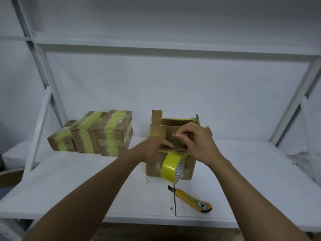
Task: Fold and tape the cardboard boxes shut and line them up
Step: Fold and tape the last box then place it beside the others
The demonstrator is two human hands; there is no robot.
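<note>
Box: the open brown cardboard box (171, 134) is sitting on the white table (69, 188), right under both hands. Its top is not shut yet, and one flap (156, 117) is sticking straight up at the far left corner.
Left hand: the left hand (152, 150) is curling its fingers over the near edge of the box. I think it is holding the box steady.
Right hand: the right hand (196, 143) is pinching a shiny clear strip (180, 135) between thumb and fingertips, over the open top. It looks like old tape that is being picked off, but I cannot tell for sure.
Tape: the round yellow tape roll (171, 168) is sitting against the front of the box, just below both hands, so it is easy to grab. I cannot tell if it is hanging or leaning.
Knife: the yellow plastic cutter knife (191, 200) is lying on the table nearer the person than the hands, ready for cutting tape.
Done boxes: three brown boxes wrapped in yellow tape (93, 134) are standing side by side, touching, well off to the left of the left hand. They are lined up already, so this box is probably going next to them.
</note>
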